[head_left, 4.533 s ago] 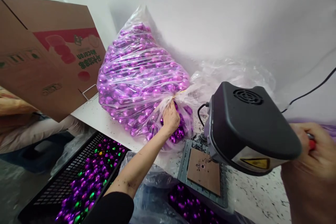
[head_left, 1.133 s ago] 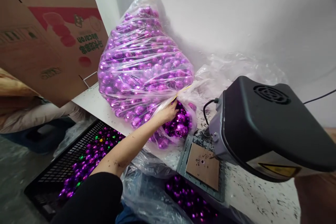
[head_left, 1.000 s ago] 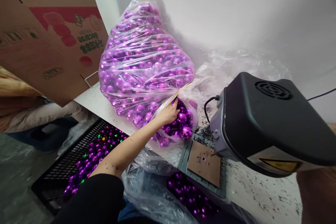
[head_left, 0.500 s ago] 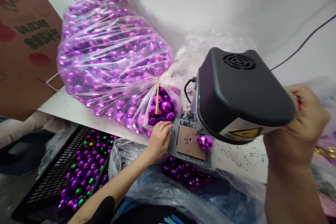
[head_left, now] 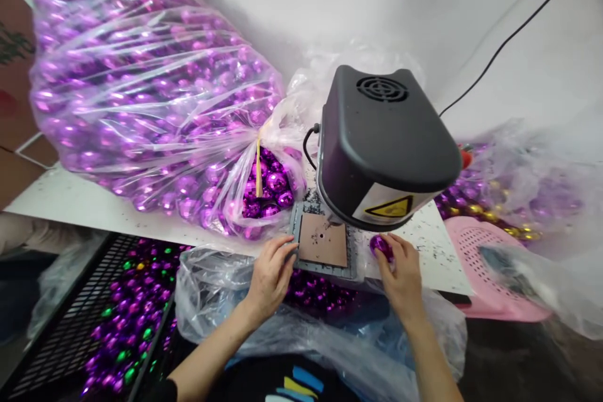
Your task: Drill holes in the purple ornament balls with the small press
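My right hand (head_left: 402,269) has its thumb and fingers around a shiny purple faceted ball (head_left: 379,247), just right of a grey metal base (head_left: 294,226). On that base lies a square brown plate (head_left: 325,240) with a small dark hole near its middle. My left hand (head_left: 271,276) rests by the left front edge of the base, fingers stretched out and a little bent, nothing seen in them. Above the plate stands a black machine housing (head_left: 391,132) with a round vent and a yellow warning triangle; its underside is hidden.
A big tied clear bag (head_left: 155,88) of purple balls leans at the left, open at its lower end. Below are a black crate (head_left: 61,320) of purple and green balls and clear plastic sheeting (head_left: 211,282). A pink perforated basket (head_left: 464,245) and bagged ornaments sit right. Dark chips litter the table.
My right hand has come down from the machine's right side and taken hold of the purple ball, now right of the base. My left hand stays by the base. The view has shifted right.
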### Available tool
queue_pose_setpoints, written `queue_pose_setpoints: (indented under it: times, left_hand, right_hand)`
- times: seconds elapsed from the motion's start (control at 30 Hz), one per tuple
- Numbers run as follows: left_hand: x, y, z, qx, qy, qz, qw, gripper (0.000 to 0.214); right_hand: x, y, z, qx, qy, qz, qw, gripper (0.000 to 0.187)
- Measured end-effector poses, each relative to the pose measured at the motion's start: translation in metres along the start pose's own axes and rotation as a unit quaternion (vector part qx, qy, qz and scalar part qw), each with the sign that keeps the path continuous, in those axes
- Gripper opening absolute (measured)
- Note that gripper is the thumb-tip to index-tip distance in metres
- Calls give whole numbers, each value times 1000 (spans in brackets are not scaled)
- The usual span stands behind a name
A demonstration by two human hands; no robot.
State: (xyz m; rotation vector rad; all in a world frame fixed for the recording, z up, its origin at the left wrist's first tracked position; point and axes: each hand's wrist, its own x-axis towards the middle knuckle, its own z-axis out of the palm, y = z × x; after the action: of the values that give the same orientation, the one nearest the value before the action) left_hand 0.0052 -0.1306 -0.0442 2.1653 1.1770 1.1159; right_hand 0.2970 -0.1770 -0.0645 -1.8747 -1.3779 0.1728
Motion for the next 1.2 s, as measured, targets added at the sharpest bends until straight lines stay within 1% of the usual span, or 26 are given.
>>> queue_pose_setpoints:
  times: [0.1, 0.17, 0.2, 0.23, 0.27, 0.33, 0.37, 0.43, 0.5, 0.57, 0.63, 0.7, 0.77, 0.83, 0.9, 0.97, 1.03, 1.1, 1.2]
  left_hand:
    - [-3, 17, -1, -82, -44, -66, 994, 22]
    - [-5, 27, 0, -122, -73, -100, 985, 18]
    - [-4, 29, -1, -130, -78, -102, 983, 17]
    - [-2, 30, -3, -125, -75, -90, 985, 18]
    - [1, 28, -6, -107, -62, -67, 990, 19]
    - [11, 19, -17, -20, -16, -7, 1000, 23]
    - [17, 11, -26, 45, 6, 18, 999, 25]
    - [28, -7, -47, 191, 28, 41, 980, 29]
    - [34, -24, -68, 302, 6, 40, 952, 31]
    - [35, -34, -84, 359, -27, 35, 932, 27]
    - [36, -37, -93, 379, -39, 25, 924, 17]
    - [42, -33, -93, 382, -32, 12, 923, 10]
    - [59, -28, -87, 372, -24, 3, 928, 11]
    - [85, -27, -78, 363, -20, -2, 932, 18]
    - [116, -31, -71, 367, -25, 0, 930, 24]
    - [147, -42, -69, 372, -48, 14, 927, 25]
    - [173, -56, -74, 374, -79, 25, 924, 25]
    - [190, -68, -85, 387, -93, 23, 917, 30]
    - [200, -79, -103, 410, -70, 23, 909, 39]
  right_hand:
    - [3, 3, -3, 0, -9, 2, 1000, 48]
    - [2, 2, 0, -5, -20, 0, 1000, 50]
    - [2, 1, 2, -9, -26, -2, 1000, 51]
    - [1, 0, 3, -12, -30, -3, 999, 51]
    - [0, -1, 4, -14, -30, -2, 999, 52]
    - [-2, -4, 2, -13, -19, 6, 1000, 55]
    - [-4, -6, -1, -10, -12, 11, 1000, 57]
    - [-7, -12, -10, -1, -4, 15, 1000, 60]
    - [-13, -19, -20, 18, -12, 20, 1000, 60]
    - [-20, -26, -26, 50, -40, 39, 997, 60]
    - [-28, -35, -27, 91, -88, 73, 989, 60]
    - [-33, -45, -23, 135, -146, 98, 975, 60]
    - [-35, -56, -15, 168, -193, 97, 962, 59]
    - [-36, -67, -7, 179, -217, 76, 957, 56]
    - [-36, -78, 0, 177, -224, 51, 957, 53]
    - [-36, -85, 5, 176, -228, 30, 957, 50]
    - [-38, -89, 7, 175, -229, 13, 957, 47]
    - [-40, -88, 7, 174, -231, 2, 957, 46]
    - [-44, -84, 8, 175, -233, 0, 957, 45]
